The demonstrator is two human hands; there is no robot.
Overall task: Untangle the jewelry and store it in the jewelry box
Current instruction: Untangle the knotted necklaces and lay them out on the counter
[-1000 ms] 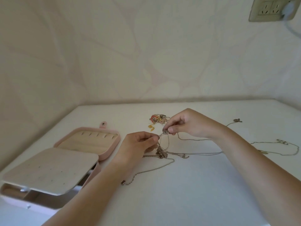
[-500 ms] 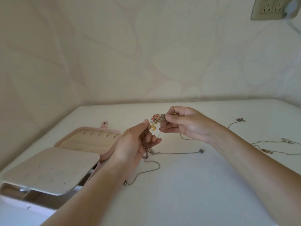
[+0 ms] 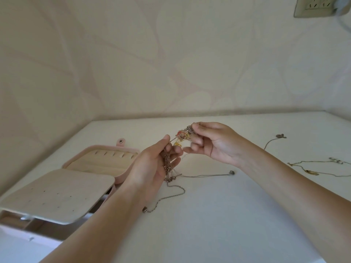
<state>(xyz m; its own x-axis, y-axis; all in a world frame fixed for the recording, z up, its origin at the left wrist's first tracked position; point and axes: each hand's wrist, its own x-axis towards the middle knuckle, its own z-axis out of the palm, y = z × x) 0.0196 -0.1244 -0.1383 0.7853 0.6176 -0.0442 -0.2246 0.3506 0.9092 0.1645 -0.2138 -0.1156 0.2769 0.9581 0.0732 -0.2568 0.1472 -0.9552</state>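
My left hand (image 3: 152,164) grips a bundle of tangled silver chains (image 3: 168,168) that hangs from its fingers; loose ends trail down onto the white table (image 3: 218,215). My right hand (image 3: 212,143) pinches the upper end of the same chain by a small pendant, just above the left hand. Behind the fingers lies a small heap of gold and red jewelry (image 3: 181,137), partly hidden. The pink jewelry box (image 3: 121,175) stands open at the left, with its beige lined lid and a perforated insert panel (image 3: 57,194) raised over the base.
Two separate necklaces lie on the table at the right: a thin chain with a dark pendant (image 3: 281,136) and a gold one (image 3: 311,171) near the right edge. Walls close the table's far and left sides. A wall socket (image 3: 319,5) sits top right.
Both hands have lifted the tangled chains off the table. The left hand turned palm up and gathered the bundle; the right hand rose and pulled its end upward. The view tilted slightly.
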